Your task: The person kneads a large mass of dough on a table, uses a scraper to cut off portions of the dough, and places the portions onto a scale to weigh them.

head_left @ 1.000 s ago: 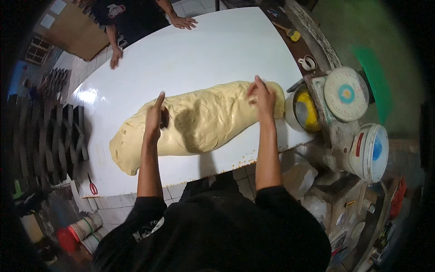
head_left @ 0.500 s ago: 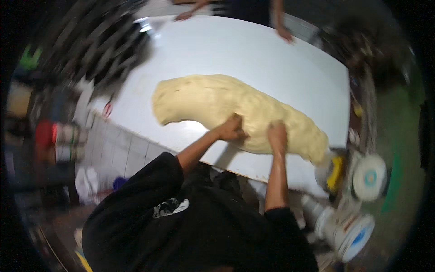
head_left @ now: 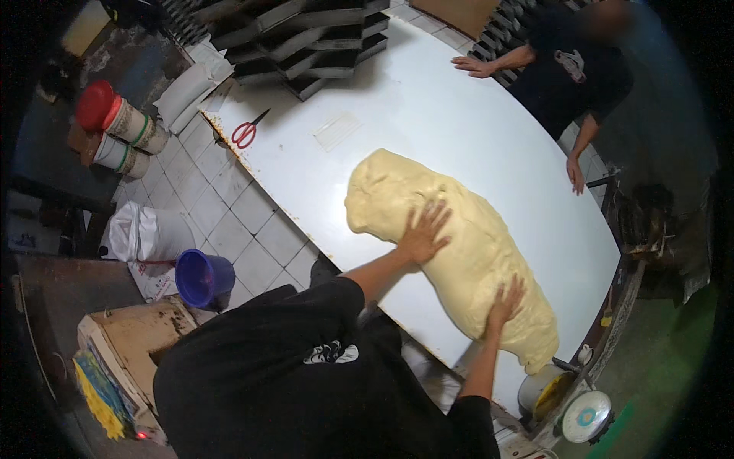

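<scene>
A long, thick mass of pale yellow dough lies slantwise across the white table. My left hand rests flat on its near side, around the middle, with fingers spread. Further down toward the right end, my right hand also presses on the dough, fingers stretched and apart. Neither hand grips anything. The dough's right end droops at the table edge, above a metal pot with yellow inside.
Red-handled scissors lie near the table's left edge. Stacked dark metal pans stand at the far left corner. Across the table a person rests both hands on the edge. A blue bucket and a round-dial scale stand nearby.
My closed hands have opened flat onto the dough. The view has turned, bringing the scissors and pans into clearer sight, and the dough now appears more slanted.
</scene>
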Demonstrator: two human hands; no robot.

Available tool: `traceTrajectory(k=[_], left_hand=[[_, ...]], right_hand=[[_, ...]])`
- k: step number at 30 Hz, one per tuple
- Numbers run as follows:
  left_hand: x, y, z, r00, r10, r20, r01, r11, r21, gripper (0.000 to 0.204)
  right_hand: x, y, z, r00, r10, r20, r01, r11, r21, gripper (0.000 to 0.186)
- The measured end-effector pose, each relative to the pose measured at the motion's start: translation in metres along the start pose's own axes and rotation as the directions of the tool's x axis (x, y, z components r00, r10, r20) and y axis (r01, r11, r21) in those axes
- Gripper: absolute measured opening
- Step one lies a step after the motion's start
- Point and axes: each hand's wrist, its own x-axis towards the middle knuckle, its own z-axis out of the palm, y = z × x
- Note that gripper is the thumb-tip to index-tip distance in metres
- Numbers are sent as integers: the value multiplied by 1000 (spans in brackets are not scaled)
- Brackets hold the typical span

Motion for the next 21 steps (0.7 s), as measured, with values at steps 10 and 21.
traceTrajectory(k=[10, 21], left_hand=[[5, -277, -176, 915, -348, 206, 250, 86, -964, 18], [73, -357, -190, 905, -382, -188, 412, 897, 162, 98]], right_hand=[[-7, -218, 85, 945, -75, -319, -17, 961, -277, 55], [-33, -295, 40, 949, -28, -313, 109, 964, 244, 48]])
